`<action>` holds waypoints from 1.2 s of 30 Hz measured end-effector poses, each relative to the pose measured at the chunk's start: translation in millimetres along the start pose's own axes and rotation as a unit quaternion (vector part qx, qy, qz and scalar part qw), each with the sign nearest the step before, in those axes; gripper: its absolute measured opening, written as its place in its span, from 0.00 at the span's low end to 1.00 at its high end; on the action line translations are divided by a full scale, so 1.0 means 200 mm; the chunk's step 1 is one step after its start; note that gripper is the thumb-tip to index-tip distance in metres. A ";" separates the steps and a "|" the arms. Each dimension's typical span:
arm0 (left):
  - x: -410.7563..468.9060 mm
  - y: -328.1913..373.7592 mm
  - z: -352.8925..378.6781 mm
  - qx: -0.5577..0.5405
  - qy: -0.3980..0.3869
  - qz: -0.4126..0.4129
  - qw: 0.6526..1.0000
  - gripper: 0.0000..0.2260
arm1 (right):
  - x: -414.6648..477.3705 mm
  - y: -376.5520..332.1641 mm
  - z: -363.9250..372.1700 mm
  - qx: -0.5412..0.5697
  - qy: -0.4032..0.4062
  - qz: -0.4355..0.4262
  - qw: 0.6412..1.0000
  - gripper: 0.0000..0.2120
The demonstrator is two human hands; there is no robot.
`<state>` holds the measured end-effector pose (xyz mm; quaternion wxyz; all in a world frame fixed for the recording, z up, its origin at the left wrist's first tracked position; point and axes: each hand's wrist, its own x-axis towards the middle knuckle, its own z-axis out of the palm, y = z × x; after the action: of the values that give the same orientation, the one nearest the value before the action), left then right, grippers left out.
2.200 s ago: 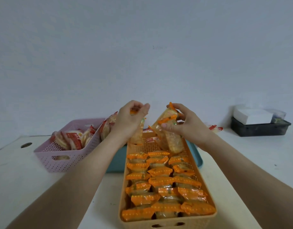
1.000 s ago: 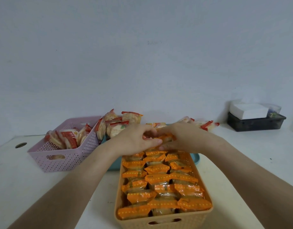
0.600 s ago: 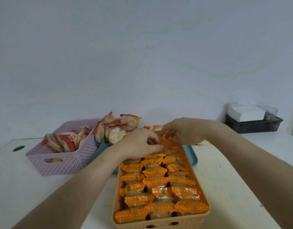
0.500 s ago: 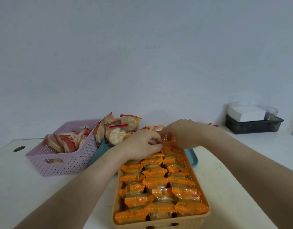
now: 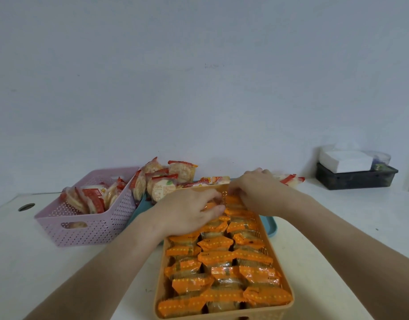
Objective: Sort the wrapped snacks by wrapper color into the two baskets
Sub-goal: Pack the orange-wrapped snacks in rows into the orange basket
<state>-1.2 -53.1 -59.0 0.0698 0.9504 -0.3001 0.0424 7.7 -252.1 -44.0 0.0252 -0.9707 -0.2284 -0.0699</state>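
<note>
left hand curled on orange-wrapped snacks | right hand grip unclear | orange perforated plastic basket, far end

Orange basket, dotted orange wrappers; pink basket

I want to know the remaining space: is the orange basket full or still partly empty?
Nearly full. Orange-wrapped snacks fill the orange basket in rows; both hands hide its far end.

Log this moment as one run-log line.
left hand: on orange-wrapped snacks | right hand: at far end of orange basket | red-wrapped snacks: in pink basket
</note>
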 end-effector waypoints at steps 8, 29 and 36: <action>-0.04 -0.03 0.07 -0.008 0.005 0.003 1.000 0.30 | -0.07 -0.03 0.12 0.024 -0.009 -0.039 0.999 0.22; 0.42 -0.59 0.11 -0.073 0.022 -0.184 0.980 0.13 | 0.60 0.30 0.22 0.378 -0.002 0.168 0.910 0.17; 0.50 -0.69 0.30 0.132 -0.076 -0.191 0.970 0.18 | 0.82 0.27 0.45 0.264 -0.110 0.175 0.942 0.26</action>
<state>162.8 -6.4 -120.3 -0.0723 0.9914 -0.1094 -0.0049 188.9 -221.1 -110.4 0.2671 -0.9555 -0.0665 0.1058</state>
